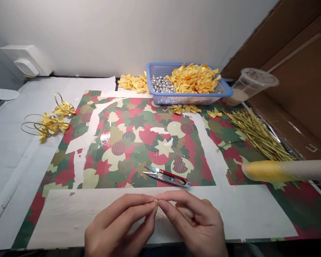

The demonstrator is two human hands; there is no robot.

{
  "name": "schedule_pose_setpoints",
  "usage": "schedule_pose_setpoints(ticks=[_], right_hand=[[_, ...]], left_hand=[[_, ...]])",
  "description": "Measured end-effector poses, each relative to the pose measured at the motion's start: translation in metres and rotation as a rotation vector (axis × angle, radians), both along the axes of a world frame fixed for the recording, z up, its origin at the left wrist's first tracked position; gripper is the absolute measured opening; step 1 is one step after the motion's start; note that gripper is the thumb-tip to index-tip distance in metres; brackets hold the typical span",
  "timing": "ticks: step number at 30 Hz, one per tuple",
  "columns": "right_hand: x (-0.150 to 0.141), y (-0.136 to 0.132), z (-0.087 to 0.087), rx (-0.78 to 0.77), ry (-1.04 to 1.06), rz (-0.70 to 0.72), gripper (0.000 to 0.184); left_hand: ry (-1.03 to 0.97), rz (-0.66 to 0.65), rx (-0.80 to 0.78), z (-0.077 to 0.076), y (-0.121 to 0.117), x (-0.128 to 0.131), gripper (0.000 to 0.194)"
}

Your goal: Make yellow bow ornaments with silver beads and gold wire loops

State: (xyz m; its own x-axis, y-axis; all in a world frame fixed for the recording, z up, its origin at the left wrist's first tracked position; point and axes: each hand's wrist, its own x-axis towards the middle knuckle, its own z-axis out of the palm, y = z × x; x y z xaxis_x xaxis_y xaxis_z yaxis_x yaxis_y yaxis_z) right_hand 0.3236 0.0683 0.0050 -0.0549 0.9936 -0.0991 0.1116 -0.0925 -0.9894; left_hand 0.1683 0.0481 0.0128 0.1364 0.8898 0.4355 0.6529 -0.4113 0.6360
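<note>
My left hand (pixel 117 225) and my right hand (pixel 195 221) meet at the near edge of the table, fingertips pinched together on a small thin gold piece (pixel 155 201) that I can barely make out. Both hands rest over a white paper sheet (pixel 69 214). Just beyond the fingertips lies a pair of red-handled thread snips (pixel 167 176) on the patterned wrapping paper (pixel 139 142).
A blue basket (pixel 188 98) at the back holds yellow bows and silver bells, with more bows (pixel 132 82) to its left. Gold strips (pixel 259 135) lie at right beside a plastic cup (pixel 250 87) and a yellow-tipped roll (pixel 278 170). Finished looped bows (pixel 52 121) sit at left.
</note>
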Motion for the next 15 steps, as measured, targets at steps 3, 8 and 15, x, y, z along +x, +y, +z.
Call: schedule_pose_setpoints(ticks=[3,8,15], right_hand=[[-0.0005,0.0001,0.0001,0.048,-0.024,-0.026,0.017],[-0.002,-0.0011,0.0003,0.038,0.004,-0.074,0.017],[0.0004,-0.0024,-0.0014,0.014,0.037,-0.058,0.007]], left_hand=[[-0.072,0.043,-0.026,0.0007,-0.0001,0.0021,0.014],[-0.05,0.093,0.012,0.0001,-0.0032,0.0079,0.013],[0.026,0.037,0.063,-0.0013,-0.0052,0.0052,0.012]])
